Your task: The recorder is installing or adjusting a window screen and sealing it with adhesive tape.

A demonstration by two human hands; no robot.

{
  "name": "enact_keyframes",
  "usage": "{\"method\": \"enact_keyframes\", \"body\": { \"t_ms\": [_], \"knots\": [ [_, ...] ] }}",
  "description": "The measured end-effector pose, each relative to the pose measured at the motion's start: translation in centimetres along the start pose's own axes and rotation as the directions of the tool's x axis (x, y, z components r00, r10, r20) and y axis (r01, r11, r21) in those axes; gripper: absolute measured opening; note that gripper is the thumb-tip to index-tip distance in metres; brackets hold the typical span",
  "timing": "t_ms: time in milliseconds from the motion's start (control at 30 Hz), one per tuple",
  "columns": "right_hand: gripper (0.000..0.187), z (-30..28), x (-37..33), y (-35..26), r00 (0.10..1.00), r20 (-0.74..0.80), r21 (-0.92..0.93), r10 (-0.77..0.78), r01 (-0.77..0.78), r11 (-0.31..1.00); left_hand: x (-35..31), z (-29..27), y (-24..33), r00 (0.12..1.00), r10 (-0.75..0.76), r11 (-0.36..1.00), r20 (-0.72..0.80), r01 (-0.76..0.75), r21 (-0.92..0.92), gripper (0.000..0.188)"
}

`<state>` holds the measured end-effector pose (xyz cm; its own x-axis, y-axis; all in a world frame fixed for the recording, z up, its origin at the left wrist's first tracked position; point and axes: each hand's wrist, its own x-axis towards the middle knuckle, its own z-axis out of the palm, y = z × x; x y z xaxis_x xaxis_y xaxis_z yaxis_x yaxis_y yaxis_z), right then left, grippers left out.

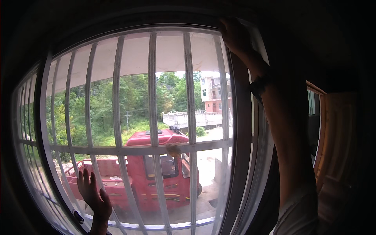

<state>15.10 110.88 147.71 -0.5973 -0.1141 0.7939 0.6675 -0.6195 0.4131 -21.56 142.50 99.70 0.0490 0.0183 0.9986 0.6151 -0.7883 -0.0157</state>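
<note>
A sliding window sash (239, 129) with a dark frame and clear glass fills most of the view. Raised at the lower left, my left hand (94, 196) is open, fingers up and thumb apart, close to the glass; whether the palm touches it I cannot tell. My right arm reaches up along the right side of the window. At the sash's top right corner, my right hand (237, 37) is bent over the frame, its fingertips mostly lost in shadow. A dark watch (259, 87) is on the right wrist.
Pale metal security bars (117, 94) stand behind the glass. Outside is a red cargo vehicle (137, 188), with trees and a building (213, 94) beyond. A dark latch (78, 216) shows at the lower left. To the right is a brown wooden door (338, 137).
</note>
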Motion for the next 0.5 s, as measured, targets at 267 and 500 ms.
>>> {"method": "enact_keyframes", "body": {
  "t_ms": [267, 500],
  "knots": [
    [0.035, -0.3, -0.2, 0.9, 0.997, 0.082, 0.037, -0.011, 0.008, 0.999, 0.5, -0.6, 0.5, 0.999, 0.000, 1.000, -0.032, -0.001, -0.026, 0.052],
    [0.038, -1.2, -1.4, -0.3, 0.998, 0.051, 0.160, 0.041, -0.049, 0.986, 6.0, -2.1, 3.7, 0.997, 0.015, 0.994, -0.071, -0.022, -0.103, 0.054]
  ]
}}
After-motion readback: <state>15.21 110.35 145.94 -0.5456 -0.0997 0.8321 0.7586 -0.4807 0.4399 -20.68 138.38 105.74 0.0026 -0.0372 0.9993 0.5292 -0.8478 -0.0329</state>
